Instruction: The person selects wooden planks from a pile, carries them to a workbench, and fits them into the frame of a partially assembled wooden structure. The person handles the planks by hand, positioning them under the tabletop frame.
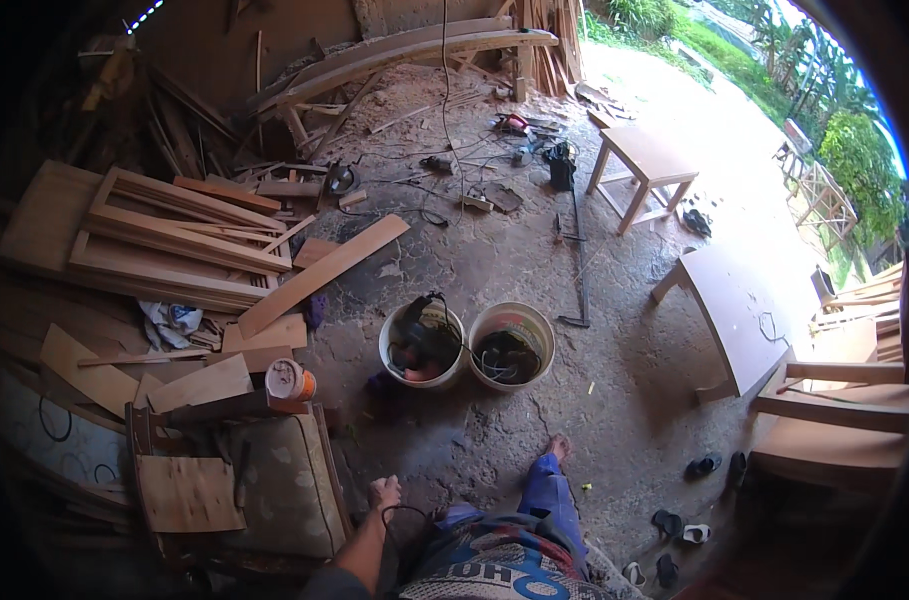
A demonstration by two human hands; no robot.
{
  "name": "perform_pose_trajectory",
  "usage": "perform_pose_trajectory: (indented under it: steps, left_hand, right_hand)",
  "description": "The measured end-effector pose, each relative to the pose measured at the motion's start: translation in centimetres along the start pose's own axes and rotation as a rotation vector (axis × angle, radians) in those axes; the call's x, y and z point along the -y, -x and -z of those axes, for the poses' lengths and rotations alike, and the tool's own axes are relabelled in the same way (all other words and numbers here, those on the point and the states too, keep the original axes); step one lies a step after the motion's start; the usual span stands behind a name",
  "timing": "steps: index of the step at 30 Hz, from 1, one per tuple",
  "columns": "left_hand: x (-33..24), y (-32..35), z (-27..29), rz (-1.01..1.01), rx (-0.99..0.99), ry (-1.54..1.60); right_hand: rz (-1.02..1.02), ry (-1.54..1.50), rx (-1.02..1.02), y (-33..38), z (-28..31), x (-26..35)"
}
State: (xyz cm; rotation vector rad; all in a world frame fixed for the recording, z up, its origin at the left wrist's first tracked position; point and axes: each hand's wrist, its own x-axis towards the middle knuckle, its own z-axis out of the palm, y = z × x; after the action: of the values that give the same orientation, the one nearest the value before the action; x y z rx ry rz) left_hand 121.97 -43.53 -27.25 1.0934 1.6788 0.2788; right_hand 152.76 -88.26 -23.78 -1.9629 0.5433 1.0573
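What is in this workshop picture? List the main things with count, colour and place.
Buckets: two, whitish, centre floor.
Tub: one, white and orange, left of buckets.
Cushioned seat: one, brownish, lower left.
Wooden frames: several, brown, left.
Loose boards: many, brown, left.
Bar clamp: one, dark, right of buckets.
Tools: several, dark, upper floor.
Small table: one, brown, upper right.
Low table: one, pale, right.
Footwear: several, dark and white, lower right.
Plants: many, green, upper right.
Trousers: one pair, purplish, bottom centre.
Left hand: one, bare, beside cushioned seat.
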Motion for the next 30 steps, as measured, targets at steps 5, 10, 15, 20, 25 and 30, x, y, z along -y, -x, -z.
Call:
perform_pose_trajectory:
  steps: [5,10,15,20,25,30]
  left_hand:
    - [-2.1,2.1,-8.9,-0.036,-0.085,-0.179]
    - [-3.2,3.6,-13.8,-0.201,-0.263,-0.371]
    - [-6.9,2.9,-21.2,0.192,-0.422,-0.522]
    - [-8.4,0.4,-26.6,0.379,-0.408,-0.548]
    - [-21.1,-3.7,-31.6,0.184,-0.445,-0.169]
    - [-38.2,-5.4,-32.6,-0.083,-0.547,0.22]
  right_hand:
    - [-0.122,-0.032,-0.016,-9.6,8.2,12.6]
    - [0.15,0.006,0.206,-23.2,13.7,33.2]
    - [0.519,-0.042,0.286,-32.7,9.7,54.7]
    - [0.486,0.203,0.425,-30.9,-1.9,65.7]
    - [0.496,0.408,0.719,-28.1,-10.4,71.4]
    - [0.866,0.81,1.081,-23.2,-23.5,81.3]
